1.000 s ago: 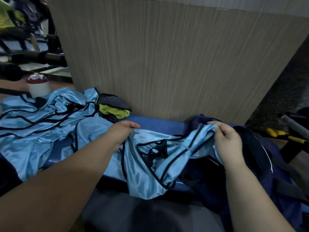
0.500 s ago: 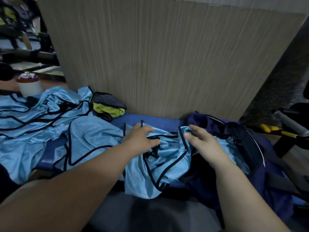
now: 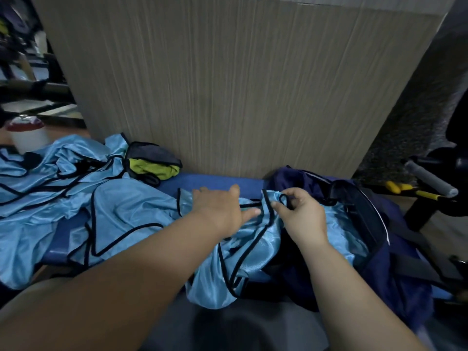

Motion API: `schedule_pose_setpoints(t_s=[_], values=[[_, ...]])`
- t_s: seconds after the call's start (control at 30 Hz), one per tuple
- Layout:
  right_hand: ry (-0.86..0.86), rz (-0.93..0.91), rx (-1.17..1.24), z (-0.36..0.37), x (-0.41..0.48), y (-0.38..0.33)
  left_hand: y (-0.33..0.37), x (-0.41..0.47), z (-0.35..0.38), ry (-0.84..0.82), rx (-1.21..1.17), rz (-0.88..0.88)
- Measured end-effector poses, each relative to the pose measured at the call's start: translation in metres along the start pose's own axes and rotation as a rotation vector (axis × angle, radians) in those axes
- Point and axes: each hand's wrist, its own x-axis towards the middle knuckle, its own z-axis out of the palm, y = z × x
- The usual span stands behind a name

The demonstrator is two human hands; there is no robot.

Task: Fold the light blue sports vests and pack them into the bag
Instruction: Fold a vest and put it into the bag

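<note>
Hands meet over a light blue vest draped across the mouth of the navy bag. Left hand lies flat, fingers spread, pressing the fabric. Right hand, just beside it, pinches the vest's black trim. More blue vests lie heaped well off beyond the left hand.
</note>
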Motion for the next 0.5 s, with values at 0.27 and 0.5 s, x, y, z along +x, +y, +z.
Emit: schedule_pose_setpoints(t_s=[0.27,0.5], values=[[0.057,0.012,0.102,0.005,0.002,-0.007,0.023,-0.008,0.015,0.175,-0.318,0.265],[0.029,0.024,0.209,0.009,0.004,0.004,0.013,0.004,0.028,0.17,-0.874,0.128]])
